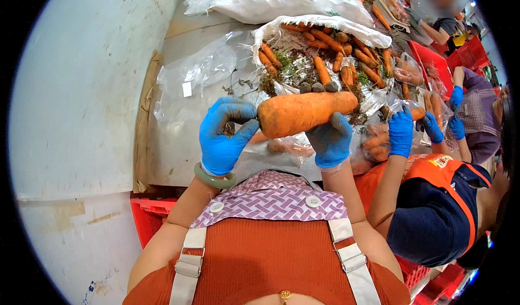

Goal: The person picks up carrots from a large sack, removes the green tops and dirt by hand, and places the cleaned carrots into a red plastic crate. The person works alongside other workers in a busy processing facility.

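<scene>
A large orange carrot (302, 113) lies level between my hands, above the table. My left hand (227, 136), in a blue glove with a dirty palm, pinches its thick end between thumb and fingers. Under its narrower part is my right hand (331, 140), gloved too, with the thumb up against the carrot; dark fingertips show along its far side. Beyond it an opened white woven sack (325, 20) spills carrots with dirt and green tops. Clear plastic bags (199, 71) lie to the left, and a bag with carrots sits partly hidden beneath the held carrot.
A full white sack (276, 0) lies at the back. Cardboard (144, 130) edges the table by the left wall. A red crate (152, 215) stands low left. At right, a co-worker's blue-gloved hands (401, 132) hold a carrot near bagged carrots (375, 142). More people and red crates are beyond.
</scene>
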The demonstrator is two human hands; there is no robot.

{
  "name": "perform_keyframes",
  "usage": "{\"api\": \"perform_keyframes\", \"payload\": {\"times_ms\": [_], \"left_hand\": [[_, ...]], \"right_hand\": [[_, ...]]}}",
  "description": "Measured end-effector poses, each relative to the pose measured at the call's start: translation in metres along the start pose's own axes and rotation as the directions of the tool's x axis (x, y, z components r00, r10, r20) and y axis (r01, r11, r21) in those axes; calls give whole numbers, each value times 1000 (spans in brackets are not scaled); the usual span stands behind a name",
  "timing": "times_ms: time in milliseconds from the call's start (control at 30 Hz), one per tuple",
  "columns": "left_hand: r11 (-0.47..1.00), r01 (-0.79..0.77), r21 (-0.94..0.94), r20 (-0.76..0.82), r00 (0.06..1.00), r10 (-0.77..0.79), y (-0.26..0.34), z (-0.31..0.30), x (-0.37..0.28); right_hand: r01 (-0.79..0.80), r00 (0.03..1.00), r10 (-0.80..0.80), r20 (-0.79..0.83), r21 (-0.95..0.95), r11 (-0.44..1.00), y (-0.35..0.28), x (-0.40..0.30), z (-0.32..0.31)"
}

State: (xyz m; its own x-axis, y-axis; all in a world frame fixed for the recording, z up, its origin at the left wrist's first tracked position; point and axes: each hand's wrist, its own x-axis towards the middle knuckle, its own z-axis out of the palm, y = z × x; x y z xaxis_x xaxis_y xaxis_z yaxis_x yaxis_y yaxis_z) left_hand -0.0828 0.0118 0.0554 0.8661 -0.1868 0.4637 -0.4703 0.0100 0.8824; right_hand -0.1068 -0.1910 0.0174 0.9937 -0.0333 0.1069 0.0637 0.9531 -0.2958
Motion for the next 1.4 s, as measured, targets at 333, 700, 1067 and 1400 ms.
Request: {"api": "perform_keyframes", "payload": {"times_ms": [333, 700, 1067, 1400], "left_hand": [[909, 215, -356, 121, 976, -183, -5, -3, -5], [653, 535, -536, 51, 793, -608, -66, 9, 9], [785, 306, 538, 24, 926, -377, -126, -33, 26], [572, 449, 686, 371, 461, -806, -143, -40, -38]], "right_hand": [[150, 920, -88, 382, -136, 979, -11, 3, 10], [180, 981, -104, 162, -578, 796, -15, 6, 6], [46, 926, -360, -118, -908, 417, -27, -1, -48], [-285, 934, -118, -337, -903, 323, 44, -35, -120]]}}
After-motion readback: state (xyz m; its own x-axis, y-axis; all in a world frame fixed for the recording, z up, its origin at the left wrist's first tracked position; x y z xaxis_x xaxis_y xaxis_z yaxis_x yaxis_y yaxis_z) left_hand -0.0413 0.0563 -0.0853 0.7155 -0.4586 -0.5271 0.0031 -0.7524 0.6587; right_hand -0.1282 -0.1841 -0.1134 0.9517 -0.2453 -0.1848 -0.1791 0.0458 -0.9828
